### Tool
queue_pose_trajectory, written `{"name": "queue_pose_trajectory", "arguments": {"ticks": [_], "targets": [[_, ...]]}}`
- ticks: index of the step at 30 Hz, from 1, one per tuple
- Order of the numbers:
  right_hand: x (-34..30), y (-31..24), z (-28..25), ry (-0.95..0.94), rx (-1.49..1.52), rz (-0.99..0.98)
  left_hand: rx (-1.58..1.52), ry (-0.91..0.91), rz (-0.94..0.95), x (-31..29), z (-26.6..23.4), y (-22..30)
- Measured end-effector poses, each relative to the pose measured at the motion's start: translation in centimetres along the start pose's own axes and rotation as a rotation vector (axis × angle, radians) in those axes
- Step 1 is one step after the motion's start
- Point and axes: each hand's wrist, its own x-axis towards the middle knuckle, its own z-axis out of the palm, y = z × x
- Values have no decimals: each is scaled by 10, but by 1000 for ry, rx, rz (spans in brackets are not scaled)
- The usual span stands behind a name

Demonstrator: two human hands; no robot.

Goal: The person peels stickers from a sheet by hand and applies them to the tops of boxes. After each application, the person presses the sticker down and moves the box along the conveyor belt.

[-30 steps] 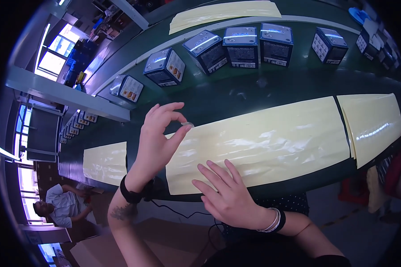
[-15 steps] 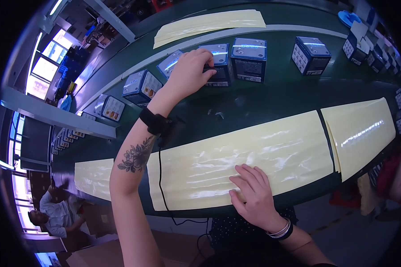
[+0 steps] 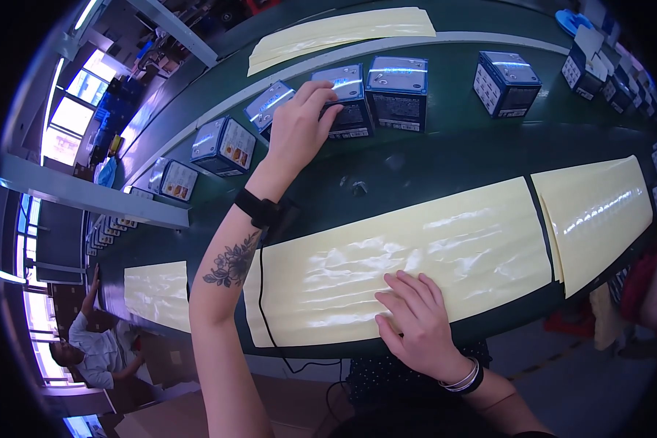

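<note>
My left hand (image 3: 304, 124) reaches over the belt to a blue and grey box (image 3: 350, 109) in the row. Its fingers bend over the box's left front edge, with the thumb apart from the fingertips. Part of that box is hidden behind the hand. Right beside it stands another blue box (image 3: 398, 95), and a tilted blue box (image 3: 269, 104) is on the other side. My right hand (image 3: 420, 321) lies with spread fingers on a large pale yellow glossy sheet (image 3: 467, 241) along the near edge.
Other yellow sheets lie right (image 3: 598, 219), left (image 3: 157, 292) and beyond the curved rail (image 3: 343, 33). More boxes line the green belt (image 3: 445, 160), including one apart (image 3: 506, 84). A dark cable (image 3: 263, 306) crosses the sheet. A person (image 3: 106, 350) is at far left.
The row of boxes has shifted a little left, and my left hand has moved left with it. My right hand stays on the sheet. The person at far left has raised an arm.
</note>
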Motion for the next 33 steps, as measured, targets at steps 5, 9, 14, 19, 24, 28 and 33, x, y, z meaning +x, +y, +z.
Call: {"name": "queue_pose_trajectory", "arguments": {"ticks": [5,9,14,19,24,28,33], "targets": [[-1,2,-4,6,-21,-3,-110,278,-89,-6,13,7],[-5,5,-9,12,-45,1,-43,213,-17,-10,18,6],[-4,12,-9,-4,-70,-4,-77,284,-92,-17,30,-1],[-5,12,-28,-35,-111,-43,-21,302,-79,3,36,-1],[-7,22,-25,-17,-256,-126,-258,-176,-361,4,15,14],[-7,-3,-18,1,-391,-183,97,-29,-98,-18,-3,12],[5,-30,6,-164,-219,-227,-146,-39,-34,-87,-123,89]]}}
